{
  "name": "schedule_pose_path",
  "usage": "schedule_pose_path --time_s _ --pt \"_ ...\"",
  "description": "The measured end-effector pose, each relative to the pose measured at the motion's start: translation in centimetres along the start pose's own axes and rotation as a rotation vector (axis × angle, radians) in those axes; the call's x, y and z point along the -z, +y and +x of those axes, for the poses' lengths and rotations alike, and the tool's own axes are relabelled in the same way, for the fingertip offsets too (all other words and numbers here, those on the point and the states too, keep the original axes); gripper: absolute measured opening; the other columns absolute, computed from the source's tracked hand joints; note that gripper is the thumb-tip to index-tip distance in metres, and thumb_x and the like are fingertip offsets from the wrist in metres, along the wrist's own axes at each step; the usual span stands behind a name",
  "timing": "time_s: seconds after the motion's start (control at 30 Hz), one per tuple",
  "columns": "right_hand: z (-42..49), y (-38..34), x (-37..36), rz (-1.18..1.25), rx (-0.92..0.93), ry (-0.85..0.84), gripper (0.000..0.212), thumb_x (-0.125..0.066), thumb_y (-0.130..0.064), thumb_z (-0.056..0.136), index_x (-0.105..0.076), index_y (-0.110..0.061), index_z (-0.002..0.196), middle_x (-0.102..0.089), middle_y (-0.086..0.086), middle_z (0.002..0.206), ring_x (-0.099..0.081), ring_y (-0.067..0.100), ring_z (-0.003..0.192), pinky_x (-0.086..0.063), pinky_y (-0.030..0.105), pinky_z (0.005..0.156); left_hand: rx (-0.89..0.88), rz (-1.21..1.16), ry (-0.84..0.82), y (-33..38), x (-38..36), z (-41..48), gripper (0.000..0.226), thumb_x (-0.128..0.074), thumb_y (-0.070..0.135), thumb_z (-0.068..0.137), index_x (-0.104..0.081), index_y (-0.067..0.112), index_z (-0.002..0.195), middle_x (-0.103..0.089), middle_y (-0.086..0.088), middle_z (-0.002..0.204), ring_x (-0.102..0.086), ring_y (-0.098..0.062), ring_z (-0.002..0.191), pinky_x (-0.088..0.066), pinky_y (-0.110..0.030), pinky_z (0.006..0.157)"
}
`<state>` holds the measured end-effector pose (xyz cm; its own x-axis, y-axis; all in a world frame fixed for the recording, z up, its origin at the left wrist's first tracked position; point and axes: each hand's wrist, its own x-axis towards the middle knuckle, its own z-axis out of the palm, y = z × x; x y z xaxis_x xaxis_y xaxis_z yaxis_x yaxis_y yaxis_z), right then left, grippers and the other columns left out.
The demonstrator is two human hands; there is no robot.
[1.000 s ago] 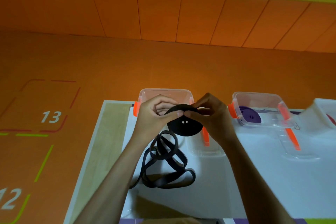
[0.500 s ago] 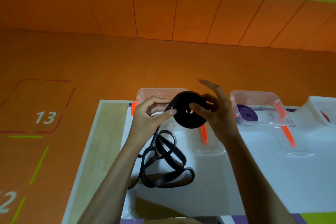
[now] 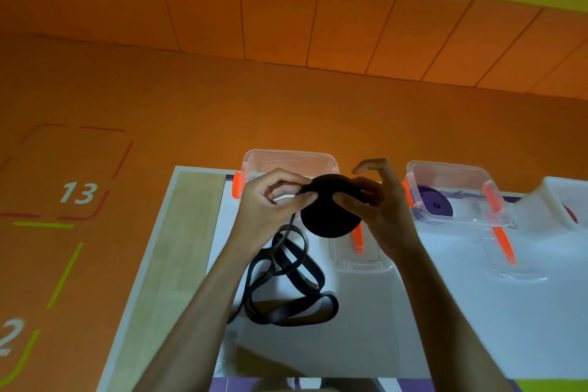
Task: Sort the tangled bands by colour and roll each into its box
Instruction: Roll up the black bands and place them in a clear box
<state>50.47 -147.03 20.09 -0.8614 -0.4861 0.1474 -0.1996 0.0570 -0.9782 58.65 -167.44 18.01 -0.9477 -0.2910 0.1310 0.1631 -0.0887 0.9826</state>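
Two hands: left hand, right hand. One black band, part rolled. One purple band roll. Two clear boxes with orange latches; third white box at edge. Two lids on counter.

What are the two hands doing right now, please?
Left hand: closed, pinching the black band where it feeds onto the roll.
Right hand: thumb and fingers holding the black roll.

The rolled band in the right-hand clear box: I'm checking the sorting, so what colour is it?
Purple, seen in the head view, the only one.
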Motion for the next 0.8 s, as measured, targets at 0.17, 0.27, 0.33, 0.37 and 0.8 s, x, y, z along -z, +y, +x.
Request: schedule_pose_path --time_s 0.17,0.27,0.33,0.37,0.8 --pt "-0.1 1.1 -0.4 -0.027 0.033 0.026 0.037 -0.080 -0.014 0.089 -0.067 -0.024 0.122 -0.077 -0.001 0.109 -0.074 0.024 0.106 -0.065 0.039 0.085 0.123 0.022 -0.106 -0.8 1.2 -0.3 0.042 -0.089 0.013 0.083 -0.079 0.029 0.120 -0.080 -0.001 0.110 -0.079 -0.024 0.096 -0.064 -0.033 0.087" --pt "-0.2 2.0 -0.2 -0.059 -0.016 -0.018 0.024 -0.080 -0.010 0.089 -0.063 -0.020 0.104 -0.075 0.000 0.104 -0.073 0.027 0.107 -0.064 0.040 0.086 0.101 0.001 -0.036 -1.2 0.9 -0.6 0.035 -0.093 0.012 0.076 -0.081 0.025 0.106 -0.081 -0.001 0.101 -0.078 -0.019 0.094 -0.063 -0.028 0.082" --pt "0.0 2.0 -0.1 -0.107 -0.072 -0.022 0.025 -0.083 -0.021 0.086 -0.060 -0.019 0.093 -0.077 0.001 0.100 -0.076 0.023 0.102 -0.066 0.037 0.078 0.061 0.025 0.024 -1.6 0.3 -0.7 0.028 -0.094 0.013 0.075 -0.081 0.022 0.098 -0.080 0.002 0.094 -0.077 -0.013 0.089 -0.058 -0.019 0.079" --pt "0.1 1.9 -0.2 -0.120 -0.087 -0.015 0.026 -0.084 -0.025 0.083 -0.060 -0.019 0.092 -0.078 0.001 0.098 -0.077 0.021 0.099 -0.066 0.037 0.075 0.049 0.036 0.036 -1.8 0.1 -0.7 0.025 -0.094 0.013 0.077 -0.080 0.021 0.097 -0.080 0.003 0.092 -0.076 -0.011 0.087 -0.057 -0.017 0.078" --pt "0.2 3.9 0.3 -0.047 -0.172 -0.011 0.026 -0.086 -0.014 0.084 -0.062 -0.024 0.089 -0.080 0.003 0.094 -0.079 0.024 0.090 -0.065 0.036 0.073 0.192 0.090 -0.052 -3.4 1.0 -0.8 0.028 -0.093 0.027 0.076 -0.081 0.026 0.100 -0.081 -0.001 0.092 -0.078 -0.019 0.090 -0.065 -0.034 0.084"
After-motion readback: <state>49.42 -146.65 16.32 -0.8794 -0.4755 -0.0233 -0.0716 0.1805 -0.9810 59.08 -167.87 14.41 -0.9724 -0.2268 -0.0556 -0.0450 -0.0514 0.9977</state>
